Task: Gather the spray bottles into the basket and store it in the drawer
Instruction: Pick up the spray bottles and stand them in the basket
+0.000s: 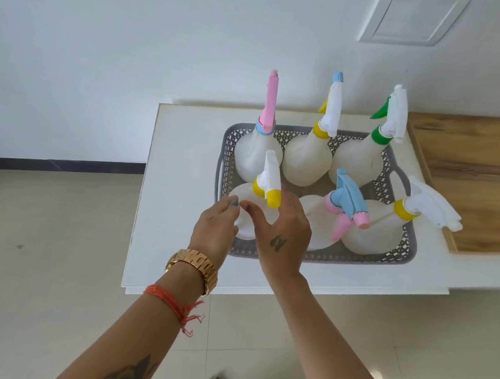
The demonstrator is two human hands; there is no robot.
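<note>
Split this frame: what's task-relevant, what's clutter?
Job:
- six white plastic spray bottles
- grey perforated plastic basket holding them
- left hand, right hand, at the near-left bottle

Bystanders:
- white tabletop
- wooden surface
- white wall panel

Six spray bottles [307, 161] pack the basket [322, 255] — nozzles crowd above; bare countertop [178, 182] lies left.

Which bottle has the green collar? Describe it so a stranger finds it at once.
Start at the grey basket on the white table. Six bottles stand in it, in two rows; take the far row, against the wall. The green-collared bottle is at its right end, the only one with a green collar and trigger under a white head.
</note>
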